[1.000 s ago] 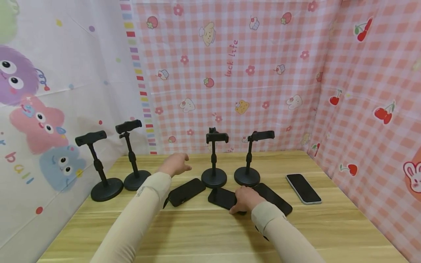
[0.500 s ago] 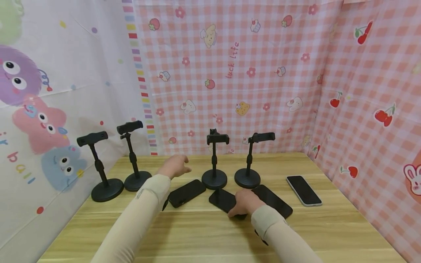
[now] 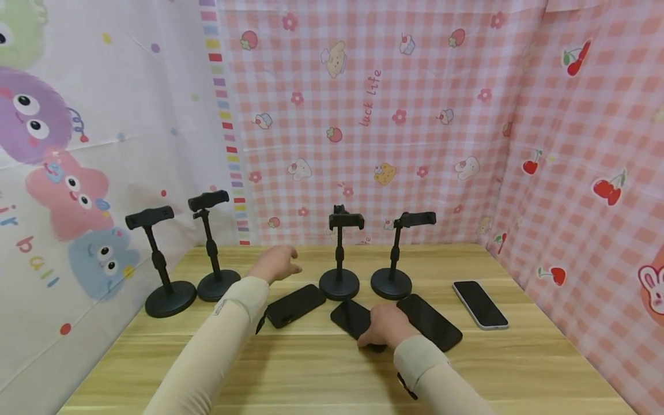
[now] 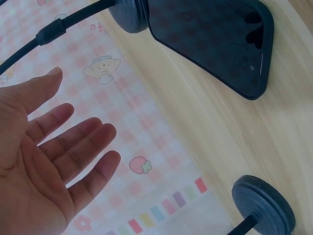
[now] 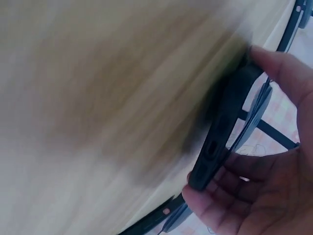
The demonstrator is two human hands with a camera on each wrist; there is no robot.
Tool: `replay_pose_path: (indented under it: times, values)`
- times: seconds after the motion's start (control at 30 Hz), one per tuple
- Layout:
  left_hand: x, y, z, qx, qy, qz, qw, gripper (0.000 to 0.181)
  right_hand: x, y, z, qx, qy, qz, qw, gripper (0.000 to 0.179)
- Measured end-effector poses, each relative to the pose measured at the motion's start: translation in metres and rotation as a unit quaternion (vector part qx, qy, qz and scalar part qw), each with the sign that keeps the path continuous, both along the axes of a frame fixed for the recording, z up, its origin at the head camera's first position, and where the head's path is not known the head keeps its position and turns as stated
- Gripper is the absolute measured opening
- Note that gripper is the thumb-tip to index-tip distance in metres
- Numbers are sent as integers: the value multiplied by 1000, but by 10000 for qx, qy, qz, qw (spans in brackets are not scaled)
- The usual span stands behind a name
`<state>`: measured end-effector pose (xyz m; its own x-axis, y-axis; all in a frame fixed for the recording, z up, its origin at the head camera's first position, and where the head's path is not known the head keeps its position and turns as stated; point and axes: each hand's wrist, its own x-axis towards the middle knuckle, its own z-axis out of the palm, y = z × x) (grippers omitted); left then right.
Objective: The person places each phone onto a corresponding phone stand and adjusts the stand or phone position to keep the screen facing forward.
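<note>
My right hand (image 3: 388, 324) grips the near end of a black smartphone (image 3: 349, 317) at the middle of the table. In the right wrist view, thumb and fingers pinch the phone (image 5: 222, 122) across its two long sides, beside the charging port. That end looks slightly off the wood. My left hand (image 3: 274, 263) hangs in the air behind another black phone (image 3: 295, 306), which has a strap at one corner. Its fingers are spread and relaxed in the left wrist view, holding nothing. Just right of my right hand lies a larger black phone (image 3: 429, 321), partly beside the wrist.
Two black phone stands (image 3: 339, 283) (image 3: 391, 282) rise behind the phones. Two more stands (image 3: 170, 298) (image 3: 218, 285) are at the left. A white-edged phone (image 3: 479, 305) lies at the right. Patterned cloth (image 3: 311, 144) encloses the wooden table (image 3: 311, 374) at back and sides.
My right hand has drawn slightly toward me, and the near end of the gripped phone has swung with it. The left hand has stayed in place. The head view has shifted a little.
</note>
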<state>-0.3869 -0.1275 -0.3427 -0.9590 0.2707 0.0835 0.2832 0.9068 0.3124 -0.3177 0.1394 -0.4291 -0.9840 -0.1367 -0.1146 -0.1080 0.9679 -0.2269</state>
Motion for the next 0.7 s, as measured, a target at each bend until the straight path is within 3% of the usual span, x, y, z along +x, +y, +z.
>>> replay_pose_path:
  times: [0.27,0.7]
  values:
    - [2,0,0,29,6,21,10000,43,17,-3,-5,-139,472,-308,9983,48]
    - [0,-2,-1,-123,215,-43,9997,43,33,-2,-11,-399,664,-618,9951,59]
